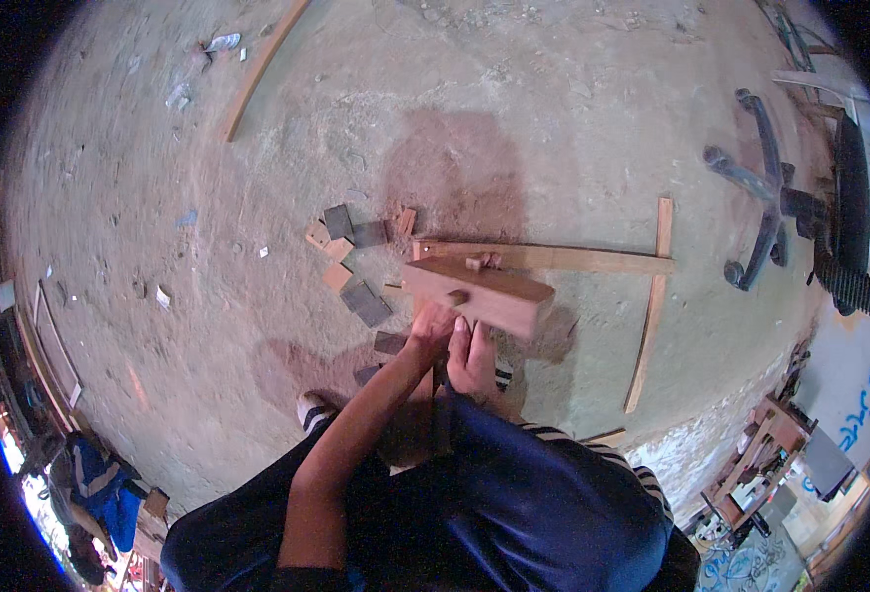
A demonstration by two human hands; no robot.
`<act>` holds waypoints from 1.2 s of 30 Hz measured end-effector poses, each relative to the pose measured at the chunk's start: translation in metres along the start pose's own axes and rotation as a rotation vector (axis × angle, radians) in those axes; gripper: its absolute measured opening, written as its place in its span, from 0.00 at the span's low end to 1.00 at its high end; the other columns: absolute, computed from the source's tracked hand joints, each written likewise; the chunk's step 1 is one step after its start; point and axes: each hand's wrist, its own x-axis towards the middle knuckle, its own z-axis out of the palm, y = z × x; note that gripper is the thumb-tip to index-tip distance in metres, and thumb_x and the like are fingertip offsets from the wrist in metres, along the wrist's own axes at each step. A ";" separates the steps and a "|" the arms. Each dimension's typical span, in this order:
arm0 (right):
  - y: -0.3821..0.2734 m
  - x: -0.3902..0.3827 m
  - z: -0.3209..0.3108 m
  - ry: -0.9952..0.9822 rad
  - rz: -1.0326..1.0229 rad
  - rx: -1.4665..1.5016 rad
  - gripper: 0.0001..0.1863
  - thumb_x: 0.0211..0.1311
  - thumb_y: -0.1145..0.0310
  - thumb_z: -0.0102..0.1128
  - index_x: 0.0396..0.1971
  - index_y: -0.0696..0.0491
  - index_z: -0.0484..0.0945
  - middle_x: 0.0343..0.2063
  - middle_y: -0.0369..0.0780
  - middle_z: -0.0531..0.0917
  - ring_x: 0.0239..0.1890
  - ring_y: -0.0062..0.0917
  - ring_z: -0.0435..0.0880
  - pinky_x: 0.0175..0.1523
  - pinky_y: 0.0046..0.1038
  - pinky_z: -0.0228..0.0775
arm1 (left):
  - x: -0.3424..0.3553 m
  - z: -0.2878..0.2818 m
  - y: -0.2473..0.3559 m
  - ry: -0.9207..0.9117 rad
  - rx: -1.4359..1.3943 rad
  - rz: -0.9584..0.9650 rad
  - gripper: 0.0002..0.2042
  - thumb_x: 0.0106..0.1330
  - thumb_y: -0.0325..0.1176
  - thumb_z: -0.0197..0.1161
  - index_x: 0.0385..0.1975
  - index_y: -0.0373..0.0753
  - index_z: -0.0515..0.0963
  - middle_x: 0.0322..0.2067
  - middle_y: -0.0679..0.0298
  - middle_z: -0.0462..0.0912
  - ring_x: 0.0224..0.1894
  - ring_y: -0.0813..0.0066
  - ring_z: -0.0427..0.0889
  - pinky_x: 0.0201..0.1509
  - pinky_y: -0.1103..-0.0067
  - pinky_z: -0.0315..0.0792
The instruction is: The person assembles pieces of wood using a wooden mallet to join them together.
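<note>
Both of my hands hold a pale wooden block [512, 299] above the floor, tilted down to the right. A short peg sticks out of its near face, and a small wooden piece shows at its far edge. My left hand [433, 327] grips near the block's left end, its fingers partly hidden beneath. Close beside it, my right hand [472, 359] is closed against the near lower side, thumb upward. Past the block, a long wooden strip [573, 259] meets a crossing strip [656, 311] on the floor. Small grey blocks [366, 304] and tan blocks [336, 275] lie to the left.
A black star-shaped chair base [772, 192] lies at the right. Another wooden strip [262, 74] lies at the far left. At the lower right stands a cluttered wooden stand [765, 444] by a wall. Blue cloth [102, 483] is at the lower left.
</note>
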 end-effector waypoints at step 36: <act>0.027 -0.008 0.000 -0.112 0.589 0.923 0.19 0.76 0.56 0.50 0.53 0.55 0.72 0.34 0.43 0.81 0.35 0.37 0.79 0.42 0.37 0.70 | 0.000 -0.002 0.007 0.116 0.197 0.250 0.27 0.66 0.42 0.54 0.65 0.41 0.69 0.67 0.51 0.67 0.70 0.53 0.63 0.77 0.61 0.52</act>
